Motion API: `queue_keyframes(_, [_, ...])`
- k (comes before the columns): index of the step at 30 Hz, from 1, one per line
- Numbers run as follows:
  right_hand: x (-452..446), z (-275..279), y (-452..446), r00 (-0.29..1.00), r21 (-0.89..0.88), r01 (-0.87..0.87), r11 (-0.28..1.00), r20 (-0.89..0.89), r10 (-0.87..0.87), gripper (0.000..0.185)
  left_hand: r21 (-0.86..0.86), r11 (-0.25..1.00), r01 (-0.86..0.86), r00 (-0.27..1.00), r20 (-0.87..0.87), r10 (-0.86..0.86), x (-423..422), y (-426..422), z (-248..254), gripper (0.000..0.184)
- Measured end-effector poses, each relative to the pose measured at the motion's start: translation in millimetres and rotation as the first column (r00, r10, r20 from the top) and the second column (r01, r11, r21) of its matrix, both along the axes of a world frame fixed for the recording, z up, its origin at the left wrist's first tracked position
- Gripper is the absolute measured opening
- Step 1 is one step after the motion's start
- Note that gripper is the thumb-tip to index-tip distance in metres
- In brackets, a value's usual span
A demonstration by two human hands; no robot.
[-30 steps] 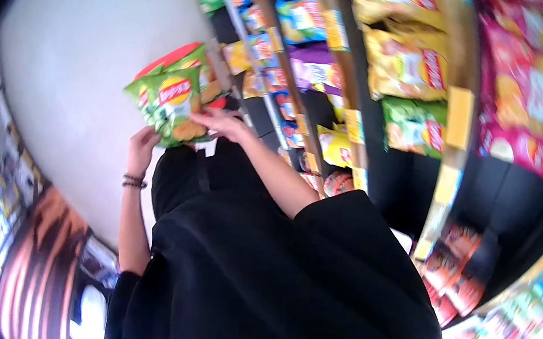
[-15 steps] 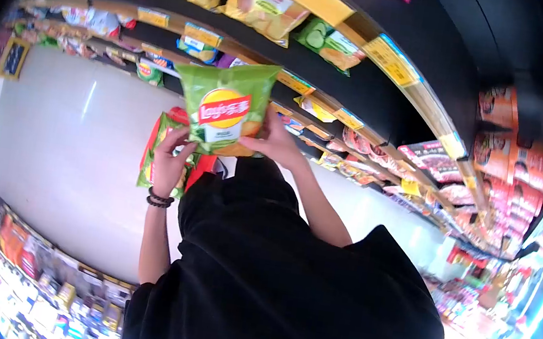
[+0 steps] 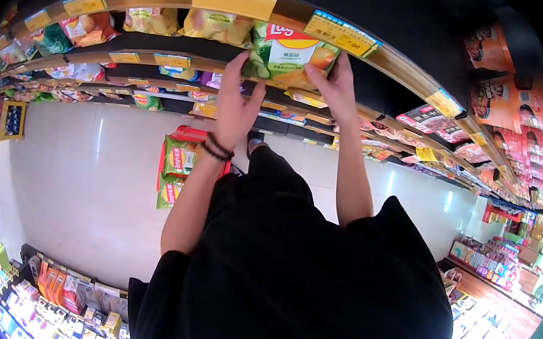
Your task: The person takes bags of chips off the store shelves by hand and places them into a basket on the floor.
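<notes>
The left hand (image 3: 241, 100) is loosely open, fingers up along the left side of a green chip bag (image 3: 292, 62) with its thumb held apart; whether those fingers press on it, I cannot tell. The right hand (image 3: 337, 90) appears to pinch the bag's lower right corner, thumb across the front. The bag sits at a shelf opening, its top hidden by the rail (image 3: 299, 14) above and a yellow price tag (image 3: 344, 34). A weak left hold could let it tip or drop, and its upper edge might snag on that rail or knock the neighbouring yellow bag (image 3: 218, 27). Lower shelves carry more snacks; below, a red basket (image 3: 188, 132) with green packets (image 3: 180, 159) rests on the pale, glossy floor (image 3: 81, 179). Orange packs (image 3: 516, 106) hang at right, in a brightly lit shop.
</notes>
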State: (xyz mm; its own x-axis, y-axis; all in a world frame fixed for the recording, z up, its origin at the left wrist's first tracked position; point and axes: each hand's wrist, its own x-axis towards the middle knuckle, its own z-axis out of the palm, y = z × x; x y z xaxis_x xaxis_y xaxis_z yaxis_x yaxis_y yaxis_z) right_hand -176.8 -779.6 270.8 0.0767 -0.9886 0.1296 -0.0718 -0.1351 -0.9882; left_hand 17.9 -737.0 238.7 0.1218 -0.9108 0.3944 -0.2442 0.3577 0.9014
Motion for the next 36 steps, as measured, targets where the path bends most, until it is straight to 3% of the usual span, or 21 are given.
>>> queue_keyframes(2, [-9.8,-17.8,-14.7,0.988,0.023,0.004,1.000,-0.156,-0.001,0.054,-0.106,0.993,0.055,0.987,0.154,-0.039,0.1,-19.5,-12.0,0.056])
queue_keyframes(6, [-0.6,-24.4,-16.6,0.855,-0.243,0.055,0.968,-0.489,-0.172,0.054,-0.057,0.996,0.072,0.955,0.291,-0.053,-3.4,-24.2,-24.1,0.061])
queue_keyframes(10, [5.2,-34.6,-6.2,0.962,-0.111,0.094,0.989,-0.245,-0.119,0.051,-0.069,0.997,0.022,0.940,0.341,0.003,-1.9,-20.8,-20.2,0.059])
queue_keyframes(18, [12.2,-39.7,-8.2,0.978,-0.149,0.151,0.977,-0.124,-0.170,0.051,-0.097,0.988,-0.120,0.916,0.374,0.148,-11.6,-38.2,-20.2,0.041])
queue_keyframes(22, [30.9,-21.6,8.3,0.873,-0.496,0.388,0.776,-0.073,-0.483,0.047,-0.066,0.983,-0.172,0.898,0.399,0.184,-9.9,-34.9,-14.0,0.040])
queue_keyframes(24, [35.4,-9.5,14.7,0.820,-0.476,0.472,0.742,-0.071,-0.567,0.046,-0.132,0.967,-0.216,0.904,0.348,0.250,-9.1,-30.2,-13.4,0.040])
queue_keyframes(25, [38.6,-6.2,17.6,0.856,-0.464,0.439,0.769,-0.045,-0.516,0.037,-0.136,0.960,-0.245,0.915,0.296,0.275,-9.8,-25.9,-13.7,0.038])
queue_keyframes(29, [62.3,8.3,12.8,0.926,-0.301,0.039,0.953,-0.347,-0.147,0.021,-0.116,0.944,-0.308,0.918,0.225,0.327,-5.4,-0.4,-22.5,0.034])
queue_keyframes(32, [72.5,-3.3,-12.7,0.896,-0.291,-0.089,0.953,-0.442,-0.052,0.022,0.119,0.981,-0.150,0.960,0.254,0.116,2.4,17.9,-67.0,0.034])
queue_keyframes(33, [68.5,-8.2,-22.1,0.919,-0.261,-0.090,0.961,-0.395,-0.021,0.022,0.115,0.987,-0.112,0.972,0.217,0.085,9.7,27.0,-80.8,0.026])
queue_keyframes(36, [79.6,1.9,-26.7,0.985,-0.120,-0.035,0.992,-0.170,0.014,0.025,0.363,0.932,0.002,0.939,0.321,-0.127,35.0,58.5,-150.0,0.022])
